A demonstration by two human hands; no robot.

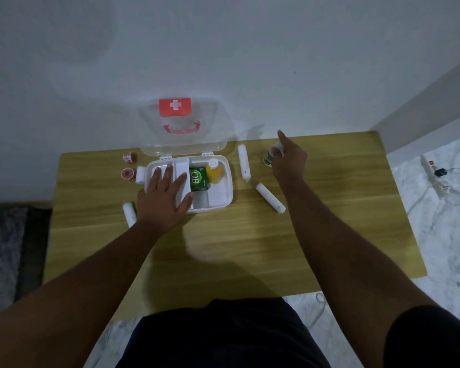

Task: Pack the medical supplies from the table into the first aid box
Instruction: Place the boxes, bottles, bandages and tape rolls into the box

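Packing is partly done: a green packet [198, 179] and yellow bottle [214, 171] lie in the open first aid box [225, 193] at the table's far side. The left hand [162, 197] rests flat, fingers spread, on the box's white tray [181, 167], while the right hand [287, 158] closes on a small white bottle [269, 158] to the right. Bandage rolls [270, 198] and tape rolls [130, 158] remain out on both sides.

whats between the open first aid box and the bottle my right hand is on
In the head view, one long white gauze roll lies on the wooden table between the white first aid box and the small white bottle; the rest is bare.

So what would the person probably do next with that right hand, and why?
Probably close the right hand around the small white bottle and carry it to the first aid box. The fingers are already at the bottle, the box lies open with free space, and the left hand steadies it.
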